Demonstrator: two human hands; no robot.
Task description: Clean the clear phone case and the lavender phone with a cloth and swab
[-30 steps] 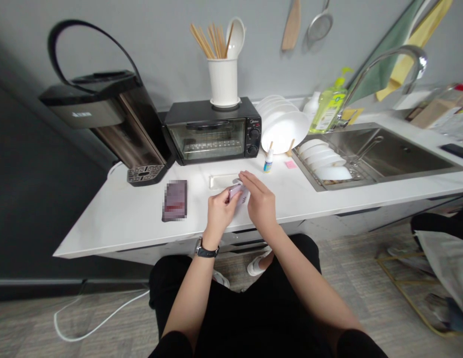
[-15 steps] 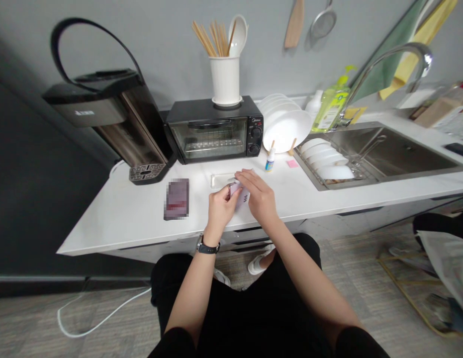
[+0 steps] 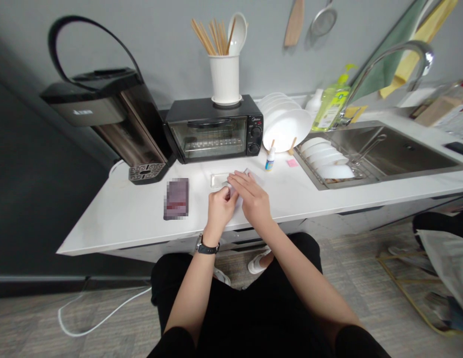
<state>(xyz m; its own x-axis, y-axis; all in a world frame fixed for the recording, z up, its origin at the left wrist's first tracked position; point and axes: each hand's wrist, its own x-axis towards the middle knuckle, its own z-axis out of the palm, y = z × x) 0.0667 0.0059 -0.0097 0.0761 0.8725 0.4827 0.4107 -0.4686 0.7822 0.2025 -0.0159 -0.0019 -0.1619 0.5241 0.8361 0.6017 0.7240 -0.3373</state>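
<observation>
Both my hands meet over the white counter [image 3: 115,219] in front of the toaster oven. My left hand [image 3: 220,209], with a watch on its wrist, is curled shut around a small pale packet [image 3: 233,191] that is mostly hidden. My right hand [image 3: 253,199] lies over the packet from the right, fingers pressed on it. Just behind the hands sits a small white rectangular tray [image 3: 219,180]. A blurred dark purple flat item [image 3: 176,199] lies to the left of my hands.
A black toaster oven [image 3: 212,130] carries a white utensil holder [image 3: 225,79]. A dark water dispenser [image 3: 112,124] stands at left. White plates [image 3: 287,127], a small dropper bottle [image 3: 269,160], a pink note [image 3: 291,163], a sink [image 3: 395,149] with bowls [image 3: 328,159], and green soap [image 3: 330,107] are at right.
My hands have lowered slightly and closed more over the packet, which now shows less of its purple print. Nothing else has moved.
</observation>
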